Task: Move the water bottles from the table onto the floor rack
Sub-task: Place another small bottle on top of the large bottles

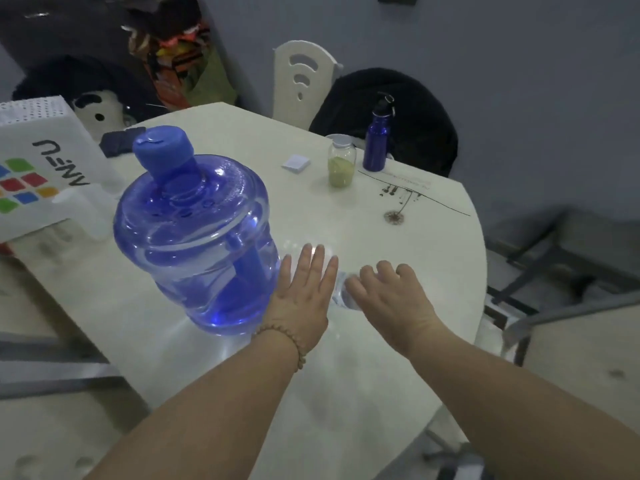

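We see a big jug (194, 237) upright on the white glossy table (346, 216): translucent blue plastic, round ribbed body, moulded handle, opaque blue cap (162, 150) on a short neck. It looks mostly empty, but we can't be sure.

Left hand (304, 292) is just right of the jug's base. It's flat with fingers straight and together, holding nothing, and the little-finger side is close to the jug wall; we can't tell if they touch. A beaded bracelet (294, 341) is on that wrist.

A small clear bottle (341, 296) sits right of the jug, between the two hands. It's thin, crinkly plastic and mostly hidden.

Right hand (388, 299) is on the far side of that bottle from the jug. Its fingers are curled over it and its thumb is against it. We can't tell whether it actually grips.

Behind the jug to the right:
- a slim blue metal bottle (376, 143) with a black cap
- beside it, a glass jar (341, 164) with green powder
- nearer the jug, a small square white pad (296, 163)

Left of the jug is a white box (38, 161) with a perforated top and coloured squares.

Beyond the table is a white chair (301, 81) with a cut-out back, and dark fuzzy fabric (415, 109) beside it.
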A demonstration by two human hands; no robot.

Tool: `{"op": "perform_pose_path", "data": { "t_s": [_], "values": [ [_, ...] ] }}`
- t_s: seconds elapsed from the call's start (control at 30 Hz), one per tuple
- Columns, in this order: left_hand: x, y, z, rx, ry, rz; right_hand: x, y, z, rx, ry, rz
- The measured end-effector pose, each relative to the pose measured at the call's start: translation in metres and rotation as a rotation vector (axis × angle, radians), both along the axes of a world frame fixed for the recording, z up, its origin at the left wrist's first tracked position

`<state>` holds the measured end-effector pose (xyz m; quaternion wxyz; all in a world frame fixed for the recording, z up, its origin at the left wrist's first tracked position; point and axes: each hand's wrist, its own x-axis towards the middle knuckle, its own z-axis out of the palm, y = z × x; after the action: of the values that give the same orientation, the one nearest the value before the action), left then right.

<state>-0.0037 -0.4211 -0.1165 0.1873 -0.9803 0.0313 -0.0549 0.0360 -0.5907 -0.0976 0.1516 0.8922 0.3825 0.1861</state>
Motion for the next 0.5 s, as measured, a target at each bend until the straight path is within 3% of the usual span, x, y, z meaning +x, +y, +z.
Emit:
{"op": "perform_pose_path", "data": {
  "t_s": [0.1,0.23,0.5],
  "values": [
    [0.007,-0.011,-0.028,-0.100,0.121,-0.105,-0.025,-0.025,-0.039,0.045,0.050,-0.120],
    [0.002,-0.020,-0.071,-0.202,0.225,-0.220,-0.055,-0.046,-0.082,-0.065,0.328,-0.317],
    [0.006,-0.012,-0.089,-0.175,0.232,-0.409,-0.069,-0.048,-0.101,0.073,0.469,-0.342]
  ]
}}
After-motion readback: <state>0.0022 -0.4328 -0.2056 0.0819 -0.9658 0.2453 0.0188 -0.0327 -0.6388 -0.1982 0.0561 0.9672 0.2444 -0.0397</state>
